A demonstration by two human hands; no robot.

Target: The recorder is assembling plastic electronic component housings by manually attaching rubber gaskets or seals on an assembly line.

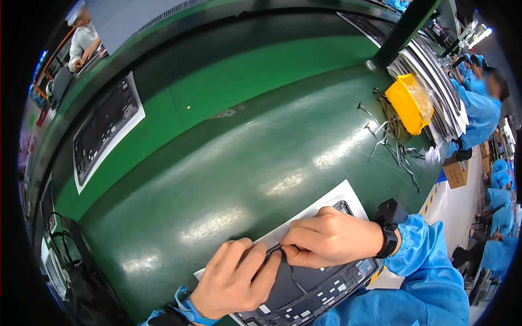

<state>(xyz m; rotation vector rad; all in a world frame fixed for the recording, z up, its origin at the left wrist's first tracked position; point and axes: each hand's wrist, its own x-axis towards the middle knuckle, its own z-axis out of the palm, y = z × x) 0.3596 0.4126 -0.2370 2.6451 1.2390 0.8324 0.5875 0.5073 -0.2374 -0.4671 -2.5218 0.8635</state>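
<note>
A black laptop housing panel (321, 288) with small white and silver patches lies tilted on a white sheet (348, 191) at the table's near edge. At the panel's far rim, the thumb and bent index finger of my right hand (326, 233) pinch a thin black cable (294, 278), which runs down across the panel. My left hand (234, 280) is right beside it, its fingers curled and pressing the cable against the rim. The left thumb is hidden, and the fingertips partly cover the cable's end.
Loose black cables (389, 138) lie beside a yellow bin (408, 106) holding clear plastic. Behind it are stacked panels and white sheets (435, 81). Another panel (106, 127) rests far left; a black bag (89, 277) is near left. Co-workers in blue (476, 111) sit at right.
</note>
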